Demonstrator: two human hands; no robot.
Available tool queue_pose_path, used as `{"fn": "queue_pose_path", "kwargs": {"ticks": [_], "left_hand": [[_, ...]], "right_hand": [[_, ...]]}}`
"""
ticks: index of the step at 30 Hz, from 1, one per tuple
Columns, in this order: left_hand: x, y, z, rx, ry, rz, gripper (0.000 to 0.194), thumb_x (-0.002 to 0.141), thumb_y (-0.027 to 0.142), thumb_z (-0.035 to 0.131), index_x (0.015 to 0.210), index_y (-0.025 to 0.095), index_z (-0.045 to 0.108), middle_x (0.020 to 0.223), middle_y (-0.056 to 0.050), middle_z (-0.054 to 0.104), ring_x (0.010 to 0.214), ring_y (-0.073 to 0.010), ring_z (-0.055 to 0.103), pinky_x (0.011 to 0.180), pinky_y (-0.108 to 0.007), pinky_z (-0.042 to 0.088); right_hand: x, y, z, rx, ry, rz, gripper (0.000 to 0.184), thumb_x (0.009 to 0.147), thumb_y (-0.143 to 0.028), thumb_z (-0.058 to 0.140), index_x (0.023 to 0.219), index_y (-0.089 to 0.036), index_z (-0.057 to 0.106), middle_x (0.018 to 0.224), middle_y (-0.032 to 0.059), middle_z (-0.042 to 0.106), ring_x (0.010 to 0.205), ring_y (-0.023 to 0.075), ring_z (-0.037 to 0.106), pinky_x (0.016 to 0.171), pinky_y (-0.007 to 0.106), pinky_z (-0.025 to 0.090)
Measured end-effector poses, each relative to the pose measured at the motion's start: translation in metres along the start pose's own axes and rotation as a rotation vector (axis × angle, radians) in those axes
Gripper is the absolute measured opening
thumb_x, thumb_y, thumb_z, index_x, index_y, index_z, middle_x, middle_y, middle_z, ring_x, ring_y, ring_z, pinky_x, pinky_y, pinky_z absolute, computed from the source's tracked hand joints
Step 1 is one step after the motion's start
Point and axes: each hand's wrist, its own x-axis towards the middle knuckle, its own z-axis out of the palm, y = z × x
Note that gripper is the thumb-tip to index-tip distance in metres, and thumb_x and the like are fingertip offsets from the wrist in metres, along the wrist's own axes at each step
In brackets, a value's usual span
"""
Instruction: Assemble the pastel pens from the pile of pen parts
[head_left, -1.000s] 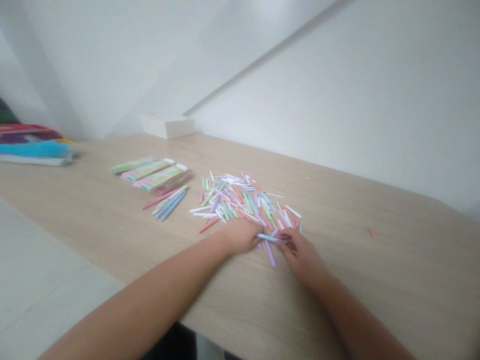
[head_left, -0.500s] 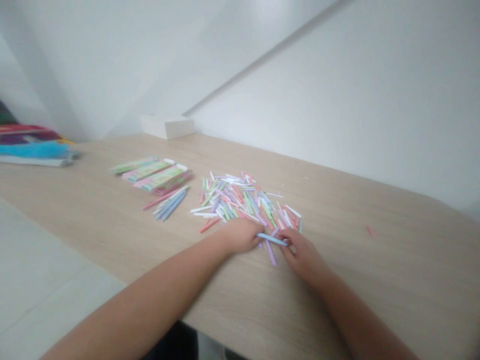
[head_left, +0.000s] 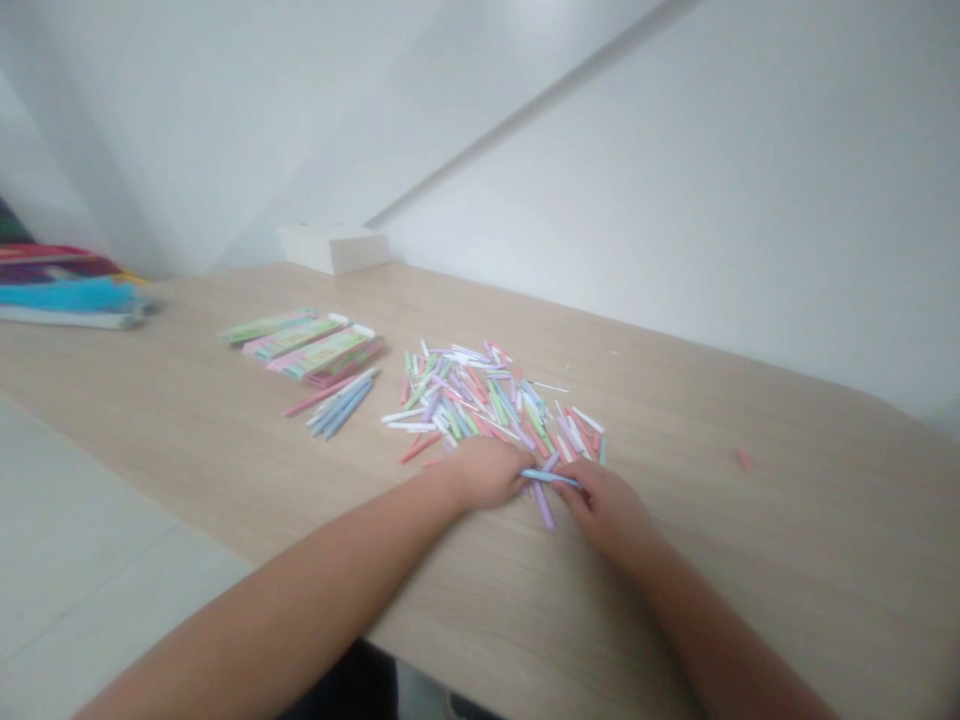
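Note:
A slim light-blue pen [head_left: 547, 477] lies level between my two hands at the near edge of a heap. My left hand [head_left: 491, 472] is closed on its left end, with the fingertips partly hidden. The right end is pinched between the thumb and fingers of my right hand [head_left: 604, 505]. Just under the pen, a purple stick-like piece [head_left: 543, 506] rests on the table and points toward me. Beyond my hands spreads the heap of short pen parts [head_left: 480, 395] in pink, green, purple, blue and white.
Left of the heap lie several whole-looking pens [head_left: 343, 405] and, behind them, flat printed packets [head_left: 319, 350]. A white box [head_left: 334, 248] stands by the wall. Colourful bags or cloth [head_left: 67, 290] sit at far left. One small pink piece [head_left: 743, 459] lies apart on the wooden table [head_left: 810, 540].
Both hands keep hold of the blue pen and have shifted very slightly to the right. The pen looks a little more level. The heap and packets stay as they were.

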Motion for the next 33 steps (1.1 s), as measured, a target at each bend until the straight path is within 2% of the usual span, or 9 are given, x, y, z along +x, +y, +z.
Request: {"fn": "queue_pose_path", "kwargs": {"ticks": [5, 9, 11, 14, 16, 20, 24, 29, 33], "left_hand": [[0.002, 0.0, 0.004, 0.001, -0.024, -0.039, 0.03, 0.097, 0.041, 0.044, 0.104, 0.023, 0.067, 0.096, -0.009, 0.076, 0.089, -0.029, 0.074, 0.071, -0.035, 0.055], [0.003, -0.002, 0.005, -0.028, -0.027, -0.057, 0.03, 0.098, 0.041, 0.043, 0.103, 0.024, 0.067, 0.096, -0.008, 0.076, 0.091, -0.0294, 0.074, 0.072, -0.036, 0.055], [0.003, -0.003, 0.005, -0.045, -0.031, -0.056, 0.029, 0.098, 0.041, 0.043, 0.103, 0.024, 0.066, 0.096, -0.008, 0.076, 0.092, -0.0294, 0.074, 0.073, -0.036, 0.055], [0.001, -0.003, 0.004, -0.065, -0.038, -0.063, 0.03, 0.099, 0.041, 0.042, 0.103, 0.023, 0.066, 0.095, -0.008, 0.076, 0.091, -0.0298, 0.074, 0.073, -0.036, 0.054], [-0.001, -0.002, 0.003, -0.112, -0.009, -0.063, 0.03, 0.098, 0.045, 0.046, 0.109, 0.023, 0.063, 0.1, -0.009, 0.075, 0.092, -0.0299, 0.073, 0.073, -0.036, 0.054], [-0.004, -0.003, 0.002, -0.319, 0.122, 0.028, 0.036, 0.094, 0.041, 0.057, 0.121, 0.018, 0.056, 0.111, -0.011, 0.072, 0.098, -0.0249, 0.07, 0.082, -0.033, 0.054], [-0.001, -0.006, 0.003, -0.409, 0.159, 0.156, 0.024, 0.099, 0.027, 0.047, 0.114, 0.017, 0.063, 0.113, -0.009, 0.072, 0.105, -0.0209, 0.067, 0.093, -0.031, 0.05], [0.003, -0.011, 0.007, -0.39, 0.155, 0.098, 0.031, 0.104, 0.035, 0.043, 0.111, 0.019, 0.068, 0.107, -0.007, 0.074, 0.098, -0.0203, 0.067, 0.087, -0.03, 0.05], [0.003, -0.012, 0.008, -0.382, 0.143, 0.113, 0.033, 0.104, 0.037, 0.042, 0.113, 0.019, 0.069, 0.109, -0.007, 0.074, 0.099, -0.02, 0.067, 0.087, -0.03, 0.049]], "right_hand": [[0.001, -0.002, 0.005, -0.031, -0.062, 0.141, 0.042, 0.105, -0.046, 0.041, 0.085, -0.023, 0.071, 0.082, 0.005, 0.074, 0.076, 0.0227, 0.067, 0.066, 0.032, 0.044], [0.0, 0.001, 0.009, 0.154, 0.037, 0.2, 0.029, 0.095, -0.045, 0.061, 0.115, -0.024, 0.064, 0.099, 0.0051, 0.074, 0.082, 0.0215, 0.069, 0.072, 0.032, 0.051], [-0.001, 0.005, 0.009, 0.225, 0.076, 0.132, 0.03, 0.093, -0.04, 0.065, 0.116, -0.023, 0.06, 0.103, 0.0067, 0.072, 0.084, 0.0206, 0.068, 0.073, 0.032, 0.054], [-0.002, 0.008, 0.005, 0.182, 0.073, -0.067, 0.012, 0.097, -0.031, 0.057, 0.103, -0.023, 0.064, 0.104, 0.0079, 0.069, 0.096, 0.0218, 0.066, 0.084, 0.035, 0.054], [-0.002, 0.008, 0.002, 0.133, 0.085, -0.094, 0.014, 0.099, -0.03, 0.054, 0.101, -0.024, 0.066, 0.103, 0.0076, 0.07, 0.098, 0.0225, 0.066, 0.088, 0.037, 0.052], [-0.002, 0.006, -0.003, 0.14, 0.152, 0.117, 0.023, 0.101, -0.039, 0.051, 0.104, -0.023, 0.067, 0.084, 0.004, 0.071, 0.079, 0.0214, 0.067, 0.075, 0.035, 0.053], [-0.004, 0.007, -0.003, 0.31, 0.143, 0.328, 0.032, 0.101, -0.048, 0.047, 0.096, -0.023, 0.066, 0.068, 0.0, 0.067, 0.061, 0.019, 0.067, 0.062, 0.032, 0.053], [-0.005, 0.013, -0.001, 0.474, 0.131, 0.275, 0.033, 0.091, -0.048, 0.064, 0.113, -0.025, 0.061, 0.09, 0.0038, 0.075, 0.077, 0.0223, 0.074, 0.07, 0.034, 0.058], [-0.005, 0.015, -0.004, 0.342, 0.098, 0.249, 0.025, 0.094, -0.048, 0.061, 0.104, -0.025, 0.064, 0.091, 0.0041, 0.077, 0.082, 0.0233, 0.074, 0.076, 0.036, 0.057]]}}
